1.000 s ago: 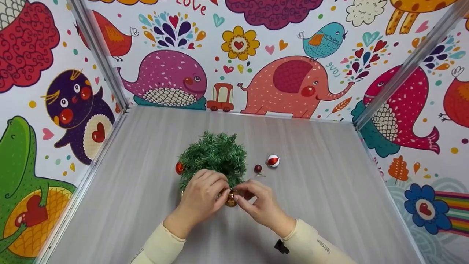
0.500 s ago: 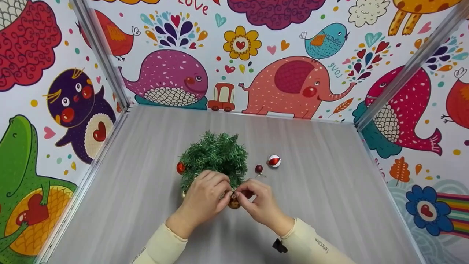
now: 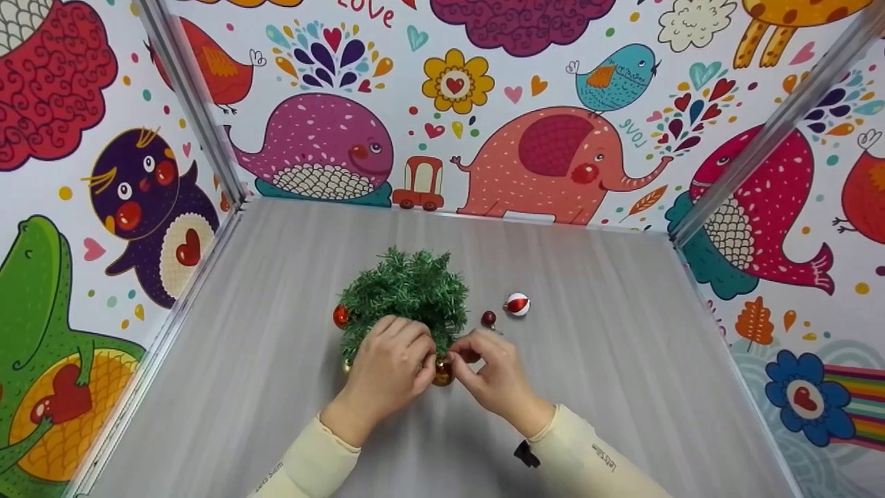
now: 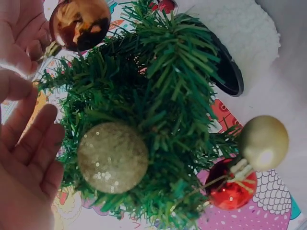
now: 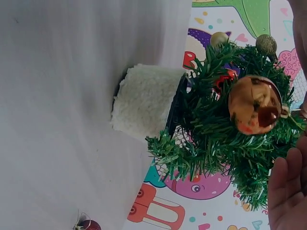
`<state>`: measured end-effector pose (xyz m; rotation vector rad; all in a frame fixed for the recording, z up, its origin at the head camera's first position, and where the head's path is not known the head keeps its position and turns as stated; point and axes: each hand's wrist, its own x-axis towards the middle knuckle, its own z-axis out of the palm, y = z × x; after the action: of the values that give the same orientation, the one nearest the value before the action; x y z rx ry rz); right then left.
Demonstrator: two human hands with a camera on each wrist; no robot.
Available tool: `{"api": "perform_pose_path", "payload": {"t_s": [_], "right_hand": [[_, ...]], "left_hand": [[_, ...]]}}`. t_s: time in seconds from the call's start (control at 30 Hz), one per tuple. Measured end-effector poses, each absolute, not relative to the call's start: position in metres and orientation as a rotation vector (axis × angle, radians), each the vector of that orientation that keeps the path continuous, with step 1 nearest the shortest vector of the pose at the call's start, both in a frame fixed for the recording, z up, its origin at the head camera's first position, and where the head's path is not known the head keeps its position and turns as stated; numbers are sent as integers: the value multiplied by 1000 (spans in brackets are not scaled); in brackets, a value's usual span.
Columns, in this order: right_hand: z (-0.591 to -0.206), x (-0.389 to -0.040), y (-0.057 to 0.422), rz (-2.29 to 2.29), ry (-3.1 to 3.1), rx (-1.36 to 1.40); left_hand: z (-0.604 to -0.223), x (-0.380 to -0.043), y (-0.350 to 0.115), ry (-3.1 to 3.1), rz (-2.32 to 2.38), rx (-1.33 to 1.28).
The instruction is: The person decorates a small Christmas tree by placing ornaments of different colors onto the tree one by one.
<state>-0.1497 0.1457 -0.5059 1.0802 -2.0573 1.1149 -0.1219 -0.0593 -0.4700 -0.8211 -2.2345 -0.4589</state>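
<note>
A small green Christmas tree (image 3: 408, 290) stands between my hands, in a white fuzzy pot (image 5: 144, 100). My left hand (image 3: 390, 363) is at its near side, thumb and fingertips pinching the tip of a branch (image 4: 53, 79). My right hand (image 3: 494, 370) pinches the loop at the cap of a shiny copper-gold bauble (image 3: 443, 373), which hangs against the branches. In the left wrist view, a glittery gold bauble (image 4: 112, 157), a matte gold bauble (image 4: 263, 143) and a red bauble (image 4: 231, 184) also hang on the tree. My fingertips partly hide the loop.
To the right of the tree lie a small dark red bauble (image 3: 489, 318) and a red-and-white bauble (image 3: 517, 304) on the grey table (image 3: 608, 360). Walls printed with cartoon animals enclose the table at the back and sides.
The copper-gold bauble has shifted slightly up against the branches. My right hand has moved a little up with it, while my left hand stays near the same spot.
</note>
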Motion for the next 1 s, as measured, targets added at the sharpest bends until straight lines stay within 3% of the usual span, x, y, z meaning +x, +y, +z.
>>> {"api": "perform_pose_path", "payload": {"t_s": [0.57,1.0], "right_hand": [[-505,-159,143,1320,-2232,963],[-505,-159,146,1301,-2415,994]], "left_hand": [[-471,-126,-50,-2238,-447,-623],[-473,-124,-55,-2275,-408,-676]]}}
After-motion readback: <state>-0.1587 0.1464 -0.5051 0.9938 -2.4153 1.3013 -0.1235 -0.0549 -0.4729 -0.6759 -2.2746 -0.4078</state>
